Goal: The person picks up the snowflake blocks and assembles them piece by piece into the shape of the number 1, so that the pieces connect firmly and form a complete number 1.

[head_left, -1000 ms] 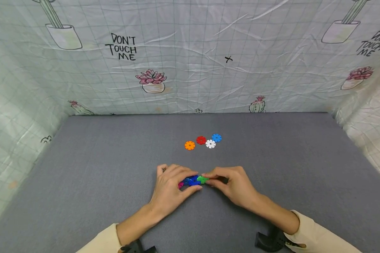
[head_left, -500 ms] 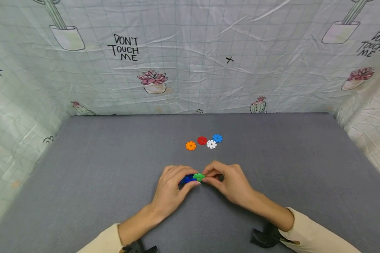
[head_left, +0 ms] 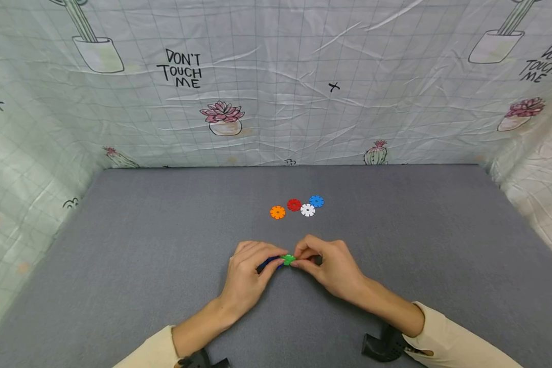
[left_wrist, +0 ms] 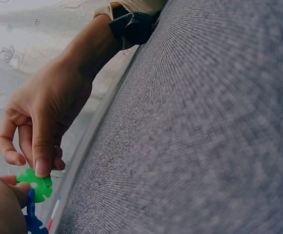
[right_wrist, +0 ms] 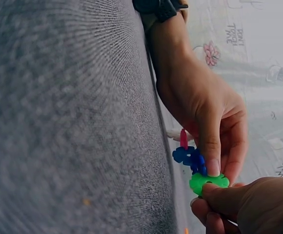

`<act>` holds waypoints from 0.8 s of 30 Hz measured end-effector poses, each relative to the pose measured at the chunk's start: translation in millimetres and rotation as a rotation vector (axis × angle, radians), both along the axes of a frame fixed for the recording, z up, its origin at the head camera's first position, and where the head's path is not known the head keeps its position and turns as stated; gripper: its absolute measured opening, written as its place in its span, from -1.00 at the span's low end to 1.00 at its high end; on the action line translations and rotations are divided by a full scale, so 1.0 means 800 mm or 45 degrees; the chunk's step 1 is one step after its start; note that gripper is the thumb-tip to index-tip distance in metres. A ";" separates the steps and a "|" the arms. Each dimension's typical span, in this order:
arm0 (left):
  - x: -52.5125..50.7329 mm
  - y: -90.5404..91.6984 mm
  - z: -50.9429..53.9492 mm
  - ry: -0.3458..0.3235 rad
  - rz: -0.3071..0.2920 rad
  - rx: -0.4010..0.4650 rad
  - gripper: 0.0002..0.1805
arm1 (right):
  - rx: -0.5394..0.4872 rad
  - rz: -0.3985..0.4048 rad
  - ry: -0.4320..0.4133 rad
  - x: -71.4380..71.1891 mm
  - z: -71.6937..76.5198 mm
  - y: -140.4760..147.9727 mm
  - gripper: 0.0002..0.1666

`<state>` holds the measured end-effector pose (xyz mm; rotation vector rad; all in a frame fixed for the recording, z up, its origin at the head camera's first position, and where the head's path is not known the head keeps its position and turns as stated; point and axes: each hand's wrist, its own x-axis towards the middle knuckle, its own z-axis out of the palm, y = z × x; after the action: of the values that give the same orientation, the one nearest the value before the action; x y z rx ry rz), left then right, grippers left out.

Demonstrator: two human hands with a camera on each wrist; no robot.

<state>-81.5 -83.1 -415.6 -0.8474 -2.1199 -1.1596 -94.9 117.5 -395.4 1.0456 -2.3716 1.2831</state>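
Between both hands, low over the table, is a small chain of notched plastic discs. Its green disc (head_left: 288,260) is at the right end, pinched by my right hand (head_left: 335,267) between thumb and index finger. My left hand (head_left: 247,271) grips the chain from the left, its thumb and fingertips near the joint with the green disc. Blue discs (right_wrist: 185,156) join the green one, and a pink disc (right_wrist: 183,139) shows edge-on beyond them in the right wrist view. From the head view, the left fingers hide most of the blue and all of the pink.
Farther back on the grey table (head_left: 165,230) lie loose notched discs: orange (head_left: 278,212), red (head_left: 294,205), white (head_left: 307,210) and light blue (head_left: 316,201). A printed curtain (head_left: 276,92) stands behind the table and at its sides.
The right hand has moved slightly left with the green disc. My left thumb has closed in on the joint, and the blue and pink discs are more covered by the left fingers.
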 end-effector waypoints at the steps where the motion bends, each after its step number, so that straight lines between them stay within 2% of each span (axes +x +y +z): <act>1: 0.000 0.000 0.000 0.006 -0.001 0.006 -0.79 | 0.000 0.002 -0.001 0.000 0.000 0.000 -0.69; 10: -0.001 -0.001 -0.001 0.043 0.021 0.013 -0.78 | 0.013 0.006 -0.004 0.000 -0.003 -0.001 -0.68; 18: 0.000 -0.001 -0.003 0.050 0.045 0.006 -0.79 | 0.129 -0.027 -0.108 -0.005 0.013 0.007 -0.71; 24: 0.001 -0.001 -0.002 0.048 0.063 -0.003 -0.79 | 0.201 -0.107 -0.129 -0.019 0.020 0.018 -0.73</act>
<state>-80.7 -83.5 -417.5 -0.8072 -2.1000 -1.1076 -110.0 132.3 -379.1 0.9324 -2.5995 1.1612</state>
